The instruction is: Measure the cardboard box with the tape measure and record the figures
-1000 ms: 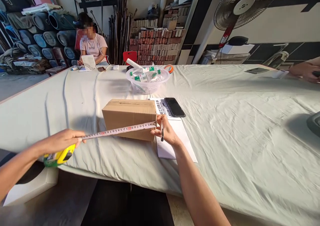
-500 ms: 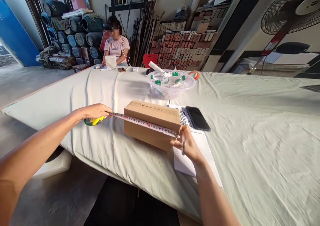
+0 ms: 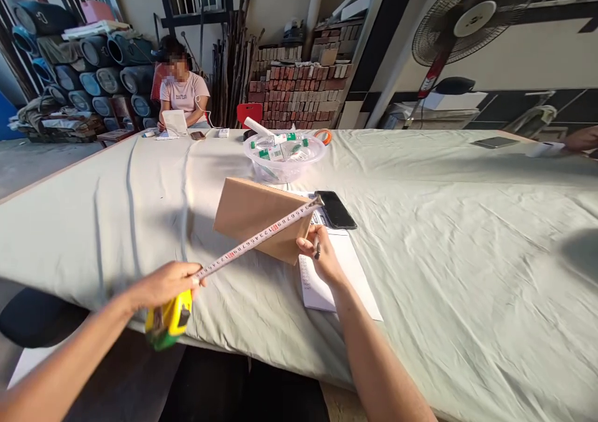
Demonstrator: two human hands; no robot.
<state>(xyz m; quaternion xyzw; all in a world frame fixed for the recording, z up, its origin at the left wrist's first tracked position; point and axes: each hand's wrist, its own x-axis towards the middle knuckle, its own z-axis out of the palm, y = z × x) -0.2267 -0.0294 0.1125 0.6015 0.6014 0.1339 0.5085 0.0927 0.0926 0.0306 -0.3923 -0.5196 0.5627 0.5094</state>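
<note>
My left hand (image 3: 170,283) pinches the white blade of a tape measure (image 3: 255,240), whose yellow and green case (image 3: 169,320) hangs just below the fingers. The blade slants up to the right across a brown cardboard box (image 3: 255,213); its metal hook end lies near the box's upper right corner. My right hand (image 3: 323,257) is closed at the box's right edge, gripping it, with a pen (image 3: 317,247) also between the fingers. The box appears tilted on the cloth. Beneath my right hand lies a white notepad (image 3: 343,272) with writing, and a black phone (image 3: 335,210) rests on its top.
A clear plastic basin (image 3: 284,167) of bottles stands behind the box, an orange tape roll (image 3: 323,136) beside it. Across the cloth-covered table (image 3: 443,254) sits a person (image 3: 184,91). Another person's hand (image 3: 582,140) shows at far right. A fan (image 3: 467,23) stands behind.
My left hand has moved down and nearer, drawing the tape off the box's long edge so it slants. The box has turned and tilted in my right hand. The view has shifted right.
</note>
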